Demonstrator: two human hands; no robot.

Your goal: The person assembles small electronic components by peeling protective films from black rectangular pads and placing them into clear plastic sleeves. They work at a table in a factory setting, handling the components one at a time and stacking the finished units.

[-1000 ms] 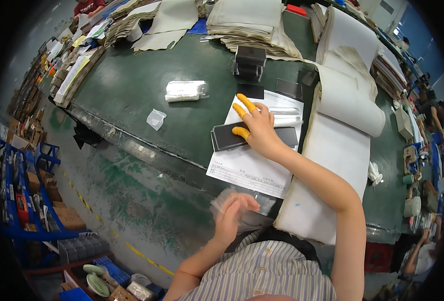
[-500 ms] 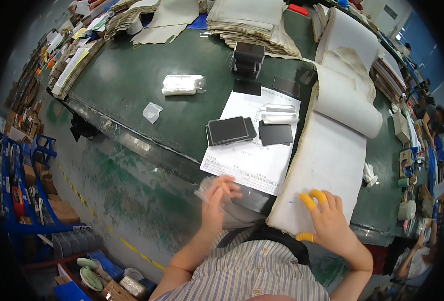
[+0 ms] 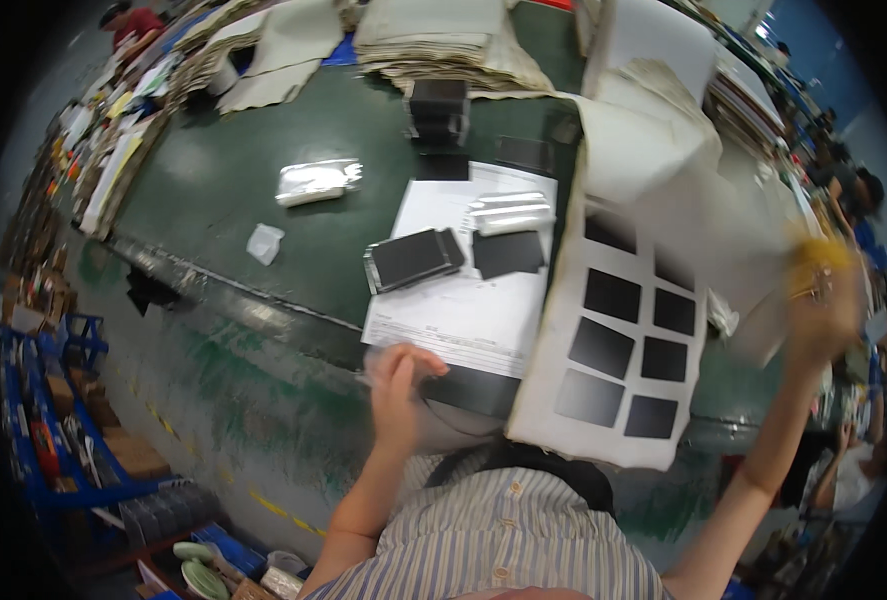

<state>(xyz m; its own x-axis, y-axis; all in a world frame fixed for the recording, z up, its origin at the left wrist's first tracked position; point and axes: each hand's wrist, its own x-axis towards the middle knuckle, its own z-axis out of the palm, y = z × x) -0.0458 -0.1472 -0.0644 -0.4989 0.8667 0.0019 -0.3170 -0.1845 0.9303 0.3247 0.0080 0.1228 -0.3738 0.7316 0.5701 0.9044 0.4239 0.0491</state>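
At right, the right hand (image 3: pixel 821 293) is pinching a sheet (image 3: pixel 715 222) in its fingers; a jerky pull could be scattering black plates (image 3: pixel 603 345), lying lower right. Lower centre, the left hand (image 3: pixel 397 382) is seemingly holding film (image 3: pixel 371 363).

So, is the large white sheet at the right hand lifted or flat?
Lifted: that large white sheet slants, blurred, toward the right hand; black rectangles show below.
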